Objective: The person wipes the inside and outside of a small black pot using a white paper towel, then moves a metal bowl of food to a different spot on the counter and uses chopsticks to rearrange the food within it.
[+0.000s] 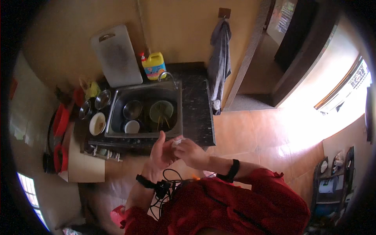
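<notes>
In front of the sink's near edge, my two hands are brought together. My right hand grips a small white crumpled wad, perhaps tissue or cloth, and presses it against the fingers of my left hand. The left thumb is spread away and that palm looks partly turned up; its fingertips are hidden behind the right hand. Beyond them, a metal sink holds dark water. In it are a metal bowl, a small white bowl and a pale green bowl with chopsticks.
A curved faucet and a yellow detergent jug stand behind the sink. A cutting board leans on the wall. Left are a white bowl and metal bowls. A grey towel hangs right. Black cables dangle by my waist.
</notes>
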Action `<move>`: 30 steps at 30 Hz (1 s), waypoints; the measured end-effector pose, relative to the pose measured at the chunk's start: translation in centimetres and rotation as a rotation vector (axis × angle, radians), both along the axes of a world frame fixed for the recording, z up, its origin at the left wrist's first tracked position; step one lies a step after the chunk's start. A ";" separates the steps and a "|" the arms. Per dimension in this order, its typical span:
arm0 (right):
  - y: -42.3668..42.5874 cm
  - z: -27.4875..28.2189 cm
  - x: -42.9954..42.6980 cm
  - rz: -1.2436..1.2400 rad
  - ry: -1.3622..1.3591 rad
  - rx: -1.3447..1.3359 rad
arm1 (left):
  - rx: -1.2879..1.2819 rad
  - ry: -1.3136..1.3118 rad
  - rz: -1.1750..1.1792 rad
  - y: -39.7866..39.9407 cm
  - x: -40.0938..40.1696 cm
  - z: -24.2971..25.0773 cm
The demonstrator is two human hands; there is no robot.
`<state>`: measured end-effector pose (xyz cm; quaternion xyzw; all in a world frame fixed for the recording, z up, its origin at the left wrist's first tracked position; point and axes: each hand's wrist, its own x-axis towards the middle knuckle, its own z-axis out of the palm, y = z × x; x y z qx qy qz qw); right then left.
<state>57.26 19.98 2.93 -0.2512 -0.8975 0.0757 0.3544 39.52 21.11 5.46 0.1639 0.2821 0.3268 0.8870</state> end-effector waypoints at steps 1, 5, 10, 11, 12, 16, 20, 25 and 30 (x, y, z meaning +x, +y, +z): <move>-0.2 -0.3 0.6 0.010 -0.050 -0.041 | 0.018 -0.004 -0.022 0.2 0.4 0.2; -0.5 0.3 1.6 -0.001 0.094 -0.085 | 0.074 0.071 -0.101 0.0 1.0 0.9; 0.6 0.5 1.2 0.030 0.009 -0.046 | 0.068 -0.047 -0.086 0.7 0.7 -0.4; 0.6 0.4 1.5 0.014 0.016 -0.031 | 0.082 -0.039 -0.103 1.0 1.0 -0.2; 0.6 0.7 2.0 0.011 0.014 -0.007 | 0.081 0.026 -0.058 1.5 1.7 0.2; 0.1 0.6 4.0 -0.009 0.043 0.019 | 0.116 0.092 -0.041 2.6 2.7 1.4; -0.3 0.0 6.1 -0.040 -0.005 0.069 | 0.084 0.086 -0.110 3.0 3.5 0.5; -0.8 0.6 7.4 -0.061 -0.027 0.074 | 0.062 0.189 -0.106 2.5 5.2 0.8; -1.0 0.6 9.3 -0.076 -0.051 0.023 | 0.091 0.261 -0.170 2.1 5.6 0.6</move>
